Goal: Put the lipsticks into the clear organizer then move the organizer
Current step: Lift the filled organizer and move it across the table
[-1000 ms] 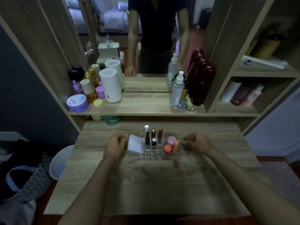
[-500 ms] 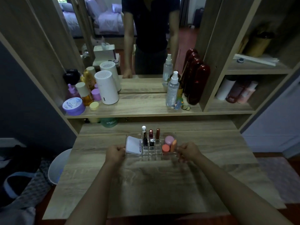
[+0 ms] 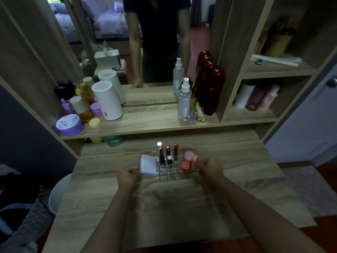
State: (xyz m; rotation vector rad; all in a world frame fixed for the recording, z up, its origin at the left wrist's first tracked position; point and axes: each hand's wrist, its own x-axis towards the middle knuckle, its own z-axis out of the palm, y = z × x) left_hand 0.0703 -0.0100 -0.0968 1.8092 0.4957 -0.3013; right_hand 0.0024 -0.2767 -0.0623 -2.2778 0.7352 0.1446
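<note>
The clear organizer [image 3: 172, 174] stands on the wooden desk [image 3: 164, 207], in the middle toward the back. Three lipsticks stand upright in its centre slots: a silver-capped one [image 3: 160, 152], a dark red one [image 3: 168, 156] and a brown one [image 3: 176, 149]. A white compact [image 3: 148, 164] fills its left part; pink and orange sponges [image 3: 189, 159] fill its right. My left hand [image 3: 128, 177] grips the organizer's left end. My right hand [image 3: 211, 168] grips its right end.
A shelf [image 3: 145, 123] above the desk carries a white cylinder [image 3: 107, 101], jars, a spray bottle [image 3: 184, 99] and dark red bottles [image 3: 212, 88] before a mirror. Side shelves at right hold more bottles. A white bin [image 3: 58, 192] sits left of the desk.
Both hands closed in from beside the organizer and took hold of its two ends. The organizer sits at about the same spot on the desk.
</note>
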